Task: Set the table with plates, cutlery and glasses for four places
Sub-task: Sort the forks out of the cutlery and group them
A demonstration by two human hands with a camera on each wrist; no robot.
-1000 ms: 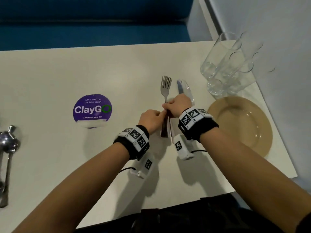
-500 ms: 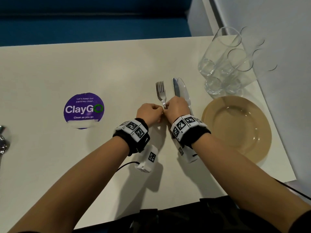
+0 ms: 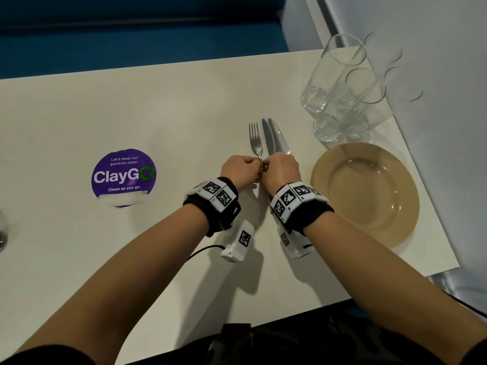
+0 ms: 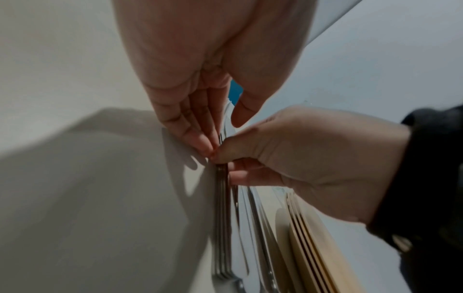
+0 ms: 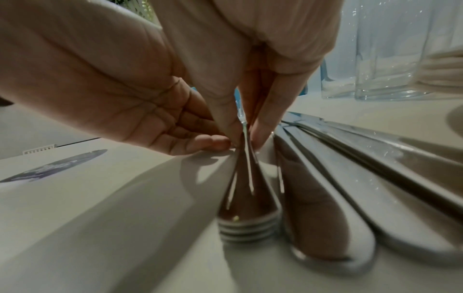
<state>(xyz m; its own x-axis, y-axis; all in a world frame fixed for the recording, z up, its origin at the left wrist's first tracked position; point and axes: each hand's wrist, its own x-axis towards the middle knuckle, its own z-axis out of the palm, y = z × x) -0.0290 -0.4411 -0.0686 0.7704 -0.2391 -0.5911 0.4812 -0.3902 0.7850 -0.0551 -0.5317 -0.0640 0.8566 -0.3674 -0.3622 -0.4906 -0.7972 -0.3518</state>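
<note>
A stack of several forks (image 3: 255, 139) lies on the white table (image 3: 168, 106), left of several knives (image 3: 274, 139). My left hand (image 3: 241, 169) and right hand (image 3: 280, 169) meet at the stack's neck. In the right wrist view my right thumb and fingers pinch the forks (image 5: 248, 198); the knives (image 5: 323, 198) lie beside them. In the left wrist view my left fingers (image 4: 198, 126) lie against the forks (image 4: 221, 218), with the thumb on the other side. A stack of tan plates (image 3: 366, 196) sits to the right. Several clear glasses (image 3: 340, 90) stand behind it.
A round purple ClayGO sticker (image 3: 123, 177) marks the table to the left. Spoons (image 3: 2, 233) show at the far left edge. A white wall (image 3: 434, 75) borders the table's right side. A blue bench (image 3: 131, 35) runs along the far edge.
The fork stack has slid toward me, so its tines now end just short of the knife tips. Both hands have stayed on it.
</note>
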